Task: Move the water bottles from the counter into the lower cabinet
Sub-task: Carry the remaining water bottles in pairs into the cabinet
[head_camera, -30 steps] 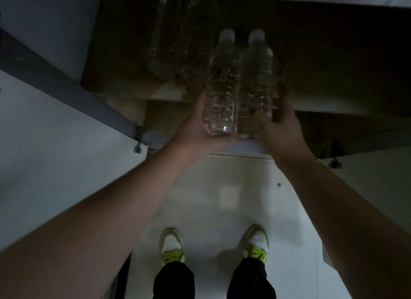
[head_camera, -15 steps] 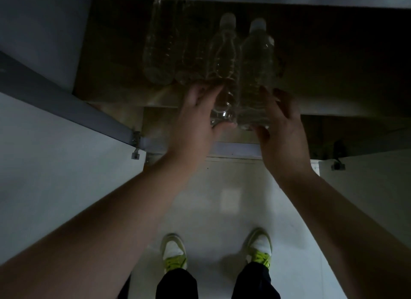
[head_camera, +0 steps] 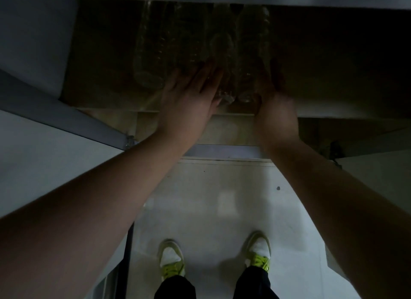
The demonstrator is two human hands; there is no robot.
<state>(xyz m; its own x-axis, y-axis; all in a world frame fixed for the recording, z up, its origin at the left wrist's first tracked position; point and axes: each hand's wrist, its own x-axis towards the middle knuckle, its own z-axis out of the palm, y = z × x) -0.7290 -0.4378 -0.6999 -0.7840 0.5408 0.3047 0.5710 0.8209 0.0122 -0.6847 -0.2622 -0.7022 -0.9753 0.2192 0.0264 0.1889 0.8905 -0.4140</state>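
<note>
Left hand [head_camera: 189, 98]: fingers straight and together, palm down, laid against the lower part of a clear water bottle [head_camera: 222, 54] on the cabinet shelf [head_camera: 106, 98]; it presses rather than grips. Right hand [head_camera: 274, 111]: blurred and in deep shadow, set at the right side of the neighbouring water bottle [head_camera: 251, 54]; fingers reach up along the bottle's side, but whether they curl round it cannot be told.

Both bottles stand on the shelf, touching each other, near its front edge. Left of them on the same shelf stand two further clear bottles [head_camera: 149, 54], just beside the pair and forming one row. Bottle tops are lost in the dark under the upper edge of the cabinet opening.

Left of the shelf, an open white cabinet door [head_camera: 44, 160] swings outward, its hinge [head_camera: 129, 140] at the shelf's lower left corner. A second door [head_camera: 378, 176] shows right of the shelf. Below the shelf lies a pale floor [head_camera: 211, 198], with the person's two yellow-green and white sneakers [head_camera: 171, 263] and dark trouser legs.
</note>
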